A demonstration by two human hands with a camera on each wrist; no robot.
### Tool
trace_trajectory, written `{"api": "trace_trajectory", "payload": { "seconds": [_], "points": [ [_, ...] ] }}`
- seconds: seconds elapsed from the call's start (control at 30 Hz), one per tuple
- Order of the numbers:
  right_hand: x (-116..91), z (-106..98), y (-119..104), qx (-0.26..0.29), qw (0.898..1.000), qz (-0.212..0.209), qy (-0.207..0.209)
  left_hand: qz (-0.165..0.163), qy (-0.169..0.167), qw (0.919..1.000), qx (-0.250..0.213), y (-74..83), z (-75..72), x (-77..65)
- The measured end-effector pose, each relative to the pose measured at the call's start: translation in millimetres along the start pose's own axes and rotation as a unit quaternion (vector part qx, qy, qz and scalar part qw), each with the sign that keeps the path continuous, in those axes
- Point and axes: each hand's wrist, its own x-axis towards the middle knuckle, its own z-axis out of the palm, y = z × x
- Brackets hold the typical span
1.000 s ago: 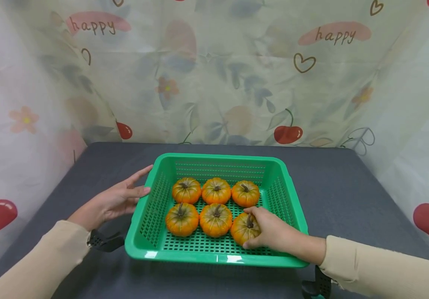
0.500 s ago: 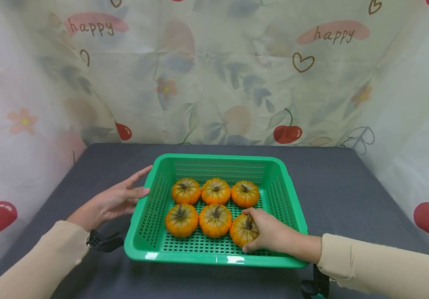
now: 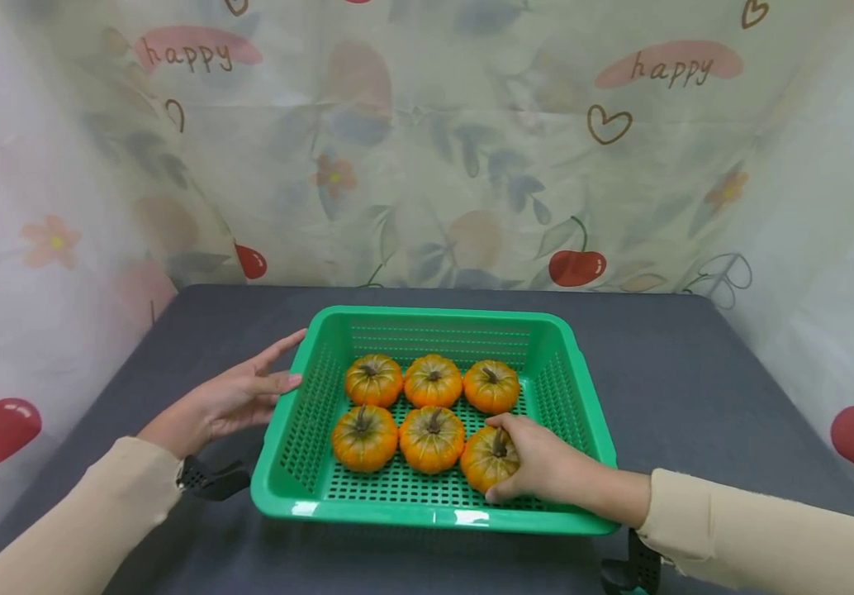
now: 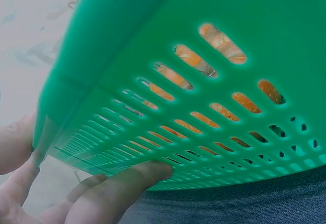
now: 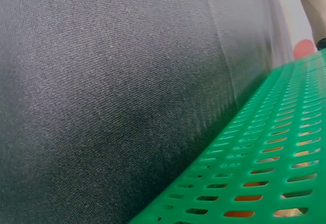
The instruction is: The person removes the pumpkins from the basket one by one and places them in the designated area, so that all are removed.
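Observation:
Inside a green plastic basket [image 3: 438,517] with perforated walls sit small orange pumpkins [image 3: 430,440] with brown stems, in two rows of three. My right hand [image 3: 542,461] reaches over the near right rim and grips the front-right pumpkin [image 3: 488,459], thumb on its near side and fingers at the far side. At the basket's left edge, my left hand [image 3: 237,398] holds the rim, its thumb on top. In the left wrist view, fingers [image 4: 122,188] lie against the slotted outer wall, and orange shows through the slots. The right wrist view catches only the basket's outside, not the right hand.
The basket stands on a table covered in dark grey cloth [image 3: 665,380]. A patterned curtain [image 3: 427,140] with hearts, cherries and the word "happy" hangs behind and at both sides. A black strap device [image 3: 211,479] is on each wrist.
The whole head view shifts very slightly. Both hands, the basket and the pumpkins keep their places relative to one another.

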Motion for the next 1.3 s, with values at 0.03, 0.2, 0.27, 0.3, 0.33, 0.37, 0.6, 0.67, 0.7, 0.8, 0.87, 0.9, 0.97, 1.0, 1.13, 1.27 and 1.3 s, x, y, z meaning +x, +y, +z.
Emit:
{"api": "trace_trajectory", "payload": {
  "seconds": [0.03,0.2,0.27,0.3,0.33,0.37,0.6,0.67,0.7,0.8,0.87,0.9,0.97,1.0,1.13,1.27,1.3],
  "points": [
    [-0.8,-0.9,-0.1,0.000,1.000,-0.001,0.002,0.000,0.000,1.0000,0.000,0.1,0.2,0.3],
    [-6.0,-5.1,-0.9,0.004,1.000,-0.005,0.014,0.001,-0.002,1.0000,0.001,0.4,1.2,1.5],
    [-8.2,-6.6,-0.9,0.001,1.000,-0.010,0.023,0.001,-0.002,1.0000,-0.002,0.4,1.4,1.5],
    [-9.4,-7.4,-1.0,-0.001,1.000,-0.014,0.028,0.001,-0.002,1.0000,-0.003,0.4,1.5,1.5],
    [-10.5,-8.4,-1.1,-0.004,0.999,-0.016,0.033,0.002,-0.002,1.0000,-0.005,0.5,1.5,1.4],
    [-11.6,-9.6,-1.4,-0.007,0.999,-0.019,0.036,0.002,-0.003,1.0000,-0.006,0.5,1.5,1.3],
    [-19.6,-23.3,-5.6,0.007,0.999,-0.029,0.043,0.003,-0.002,1.0000,-0.008,0.3,1.2,0.8],
    [-22.1,-28.6,-6.9,0.016,0.998,-0.031,0.046,0.003,0.000,1.0000,-0.007,0.0,1.0,0.6],
    [-23.5,-31.4,-7.3,0.020,0.998,-0.032,0.046,0.003,0.000,1.0000,-0.007,-0.2,1.0,0.4],
    [-28.3,-40.2,-8.4,0.032,0.998,-0.033,0.049,0.003,0.001,1.0000,-0.008,-0.5,0.8,-0.2],
    [-31.9,-46.2,-9.0,0.042,0.997,-0.033,0.053,0.003,0.000,1.0000,-0.009,-0.6,0.8,-0.5],
    [-33.9,-49.3,-9.0,0.043,0.997,-0.036,0.057,0.004,-0.001,0.9999,-0.009,-0.6,0.8,-0.6],
    [-37.8,-55.6,-9.4,0.043,0.996,-0.040,0.067,0.004,-0.001,0.9999,-0.009,-0.6,0.8,-0.9],
    [-39.8,-58.9,-9.5,0.045,0.996,-0.044,0.071,0.005,-0.001,0.9999,-0.010,-0.6,0.8,-1.0],
    [-46.6,-73.0,-9.0,0.035,0.994,-0.049,0.097,0.006,0.000,0.9999,-0.009,-0.8,0.5,-1.1],
    [-52.5,-86.3,-5.6,0.058,0.990,-0.054,0.117,0.007,-0.001,0.9999,-0.011,-1.2,0.3,-0.8],
    [-54.0,-89.3,-4.4,0.071,0.989,-0.057,0.120,0.007,-0.001,0.9999,-0.011,-1.3,0.3,-0.7]
  ]
}}
